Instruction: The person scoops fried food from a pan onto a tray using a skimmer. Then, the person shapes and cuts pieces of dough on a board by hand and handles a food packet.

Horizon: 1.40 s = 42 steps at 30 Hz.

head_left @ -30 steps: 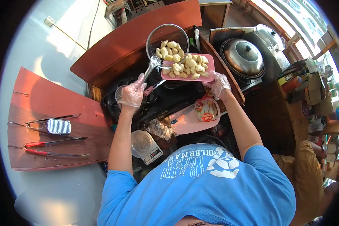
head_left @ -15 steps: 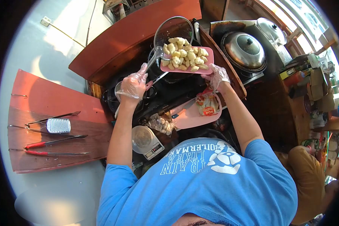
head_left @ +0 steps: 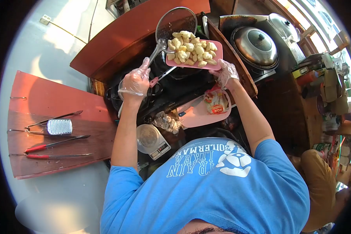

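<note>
My left hand, in a clear plastic glove, is closed around a long-handled metal spoon. The spoon's head lies at the left edge of a heap of pale, lumpy pieces. They rest on a pink tray, whose right corner is gripped by my gloved right hand. Behind the heap stands a round, mesh-like rim. A pink handle on a metal shaft runs under the tray, close to my left hand; what it belongs to is hidden. Beneath the tray is a dark pan, mostly covered.
Nearer my body are a pink board with a knife and a printed packet, a plastic bag and a kitchen scale. A lidded pot stands right. Tongs and a grater hang left. Another person's leg shows.
The tray and the spoon have shifted slightly away from my body, with the spoon's head moving up along the heap's left side. Both hands keep their hold.
</note>
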{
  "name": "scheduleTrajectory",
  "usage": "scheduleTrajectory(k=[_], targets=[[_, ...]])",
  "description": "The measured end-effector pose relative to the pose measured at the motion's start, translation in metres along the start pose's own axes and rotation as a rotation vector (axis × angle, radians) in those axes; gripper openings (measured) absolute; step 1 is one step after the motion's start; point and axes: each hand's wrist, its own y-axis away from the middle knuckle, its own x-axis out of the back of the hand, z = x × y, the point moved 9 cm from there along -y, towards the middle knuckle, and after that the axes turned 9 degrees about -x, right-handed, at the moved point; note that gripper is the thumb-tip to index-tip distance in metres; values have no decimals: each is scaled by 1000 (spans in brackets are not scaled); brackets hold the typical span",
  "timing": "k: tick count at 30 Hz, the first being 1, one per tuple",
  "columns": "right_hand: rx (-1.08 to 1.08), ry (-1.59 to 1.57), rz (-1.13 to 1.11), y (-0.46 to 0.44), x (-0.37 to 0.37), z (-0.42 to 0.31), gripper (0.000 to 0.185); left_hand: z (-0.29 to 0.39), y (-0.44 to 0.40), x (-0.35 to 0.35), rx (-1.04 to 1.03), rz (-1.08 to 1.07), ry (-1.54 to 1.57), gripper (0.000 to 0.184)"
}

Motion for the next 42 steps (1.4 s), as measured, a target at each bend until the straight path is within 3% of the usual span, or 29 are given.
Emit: scheduleTrajectory(k=[7,16,22,24,25,27,30,32,37,39,42], targets=[[-6,-4,-6,-1,4,3,30,-19,6,-1,45,98,138,32],[25,-10,-13,-8,14,13,25,-33,13,-9,147,73,233,31],[4,-81,5,-8,21,17,23,-49,10,-9,93,102,311,30],[343,631,27,-6,17,0,23,-63,11,-11,122,96,344,30],[345,631,26,-4,13,-2,23,-72,13,-15,187,62,378,31],[71,43,-11,-8,20,15,23,-82,14,-20,249,28,411,32],[11,-66,2,-10,23,18,23,-79,11,-17,221,46,472,35],[-6,-73,16,-7,19,17,24,-83,15,-22,448,-22,544,37],[-35,-87,12,-3,17,15,24,-86,12,-30,416,-27,577,37],[256,360,-71,-3,13,0,23,-86,11,-30,401,-41,565,37],[154,316,-61,-10,15,7,24,-78,5,-31,327,-60,594,36]])
